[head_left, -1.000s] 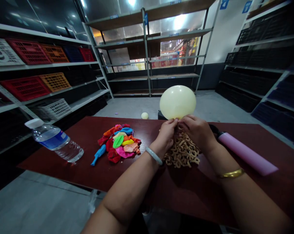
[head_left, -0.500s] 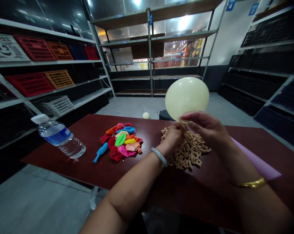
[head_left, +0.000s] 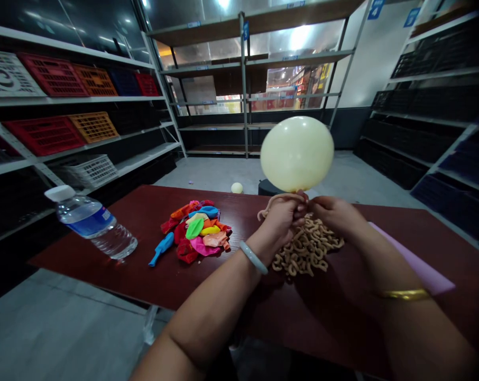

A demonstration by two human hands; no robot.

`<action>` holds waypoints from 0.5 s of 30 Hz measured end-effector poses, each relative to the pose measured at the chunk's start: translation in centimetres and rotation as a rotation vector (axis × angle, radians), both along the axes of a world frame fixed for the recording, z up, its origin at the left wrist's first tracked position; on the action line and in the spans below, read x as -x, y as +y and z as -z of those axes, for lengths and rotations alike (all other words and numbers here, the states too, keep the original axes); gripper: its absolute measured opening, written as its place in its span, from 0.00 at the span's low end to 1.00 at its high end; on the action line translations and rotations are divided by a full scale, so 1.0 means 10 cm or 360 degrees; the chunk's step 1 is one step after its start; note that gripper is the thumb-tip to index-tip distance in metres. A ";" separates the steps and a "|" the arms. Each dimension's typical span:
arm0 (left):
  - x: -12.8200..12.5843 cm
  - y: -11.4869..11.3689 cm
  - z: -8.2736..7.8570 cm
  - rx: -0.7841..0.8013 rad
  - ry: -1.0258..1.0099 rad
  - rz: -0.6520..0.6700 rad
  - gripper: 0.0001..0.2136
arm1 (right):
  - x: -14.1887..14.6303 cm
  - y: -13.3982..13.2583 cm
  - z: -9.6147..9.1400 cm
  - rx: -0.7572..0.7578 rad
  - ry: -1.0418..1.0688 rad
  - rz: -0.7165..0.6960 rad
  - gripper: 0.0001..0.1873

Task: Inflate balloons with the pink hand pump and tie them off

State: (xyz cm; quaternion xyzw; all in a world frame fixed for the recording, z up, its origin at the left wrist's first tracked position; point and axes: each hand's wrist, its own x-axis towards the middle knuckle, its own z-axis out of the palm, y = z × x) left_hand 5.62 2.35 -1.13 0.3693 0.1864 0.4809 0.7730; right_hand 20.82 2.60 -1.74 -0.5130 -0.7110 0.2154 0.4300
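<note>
A pale yellow inflated balloon (head_left: 297, 153) stands upright over the table, neck down. My left hand (head_left: 283, 219), with a pale bangle at the wrist, is closed on the balloon's neck. The fingertips of my right hand (head_left: 334, 214), a gold bracelet on that arm, are pinched together at the same neck, touching or nearly touching the left fingers. The neck itself is mostly hidden by the fingers. Below both hands lies a heap of light-brown curled pieces (head_left: 309, 248). To the left is a pile of uninflated colourful balloons (head_left: 200, 227).
A water bottle (head_left: 94, 222) with a white cap stands at the left of the dark red table (head_left: 164, 283). A pink sheet (head_left: 416, 259) lies at the right. Beyond the table are a small pale balloon (head_left: 237, 188) on the floor and shelves with crates (head_left: 51, 74).
The balloon has shifted slightly left and up. My right fingers, raised and spread around the neck before, are now lower and drawn together. My left hand has turned, its fingers curled at the neck.
</note>
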 end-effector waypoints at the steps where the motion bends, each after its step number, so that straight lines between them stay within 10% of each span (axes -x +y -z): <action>1: 0.00 -0.02 -0.02 0.0026 -0.0053 0.0105 0.03 | 0.04 0.04 0.06 0.0086 0.0125 -0.0067 0.09; 9: 0.03 -0.22 -0.19 0.0509 -0.0229 0.0714 0.06 | 0.25 -0.06 0.11 0.0603 0.0687 -0.0599 0.17; 15: 0.15 -0.15 -0.23 0.0504 -0.0226 0.0710 0.07 | 0.12 -0.03 0.07 0.0464 0.0736 -0.0460 0.12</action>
